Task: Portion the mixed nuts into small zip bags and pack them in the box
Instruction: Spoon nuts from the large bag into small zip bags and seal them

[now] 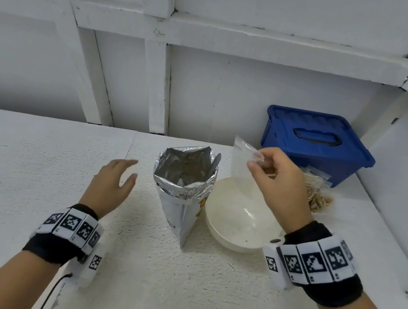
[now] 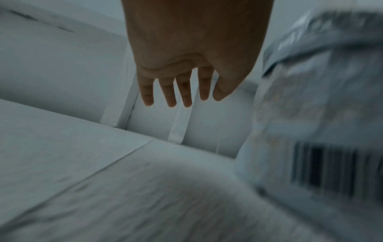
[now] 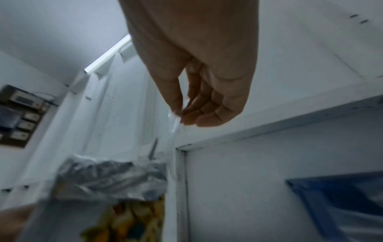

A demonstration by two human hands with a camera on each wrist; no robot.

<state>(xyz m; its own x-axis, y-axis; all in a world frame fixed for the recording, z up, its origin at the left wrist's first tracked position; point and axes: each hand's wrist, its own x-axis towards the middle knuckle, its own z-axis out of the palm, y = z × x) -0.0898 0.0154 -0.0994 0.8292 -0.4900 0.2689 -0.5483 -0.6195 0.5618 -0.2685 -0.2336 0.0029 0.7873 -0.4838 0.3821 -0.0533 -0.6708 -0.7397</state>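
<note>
The right hand (image 1: 277,182) pinches an empty zip bag (image 1: 243,160) by its top, dangling above the bowl (image 1: 237,221). The left hand (image 1: 113,180) hovers open beside the foil nut bag (image 1: 184,178). Held one-handed, the limp mouth may stay closed and nuts could spill onto the bench (image 1: 35,167); a careless reach might topple the foil nut bag. The blue box (image 1: 317,143) sits far right, lid on.

counts on the white table (image 1: 37,154)
1 foil nut bag (image 1: 185,178), 1 white bowl (image 1: 238,218), 1 blue box (image 1: 317,143), 1 empty zip bag (image 1: 243,160) held up, filled zip bags (image 1: 318,193) by box: no. unclear, 2 hands.
</note>
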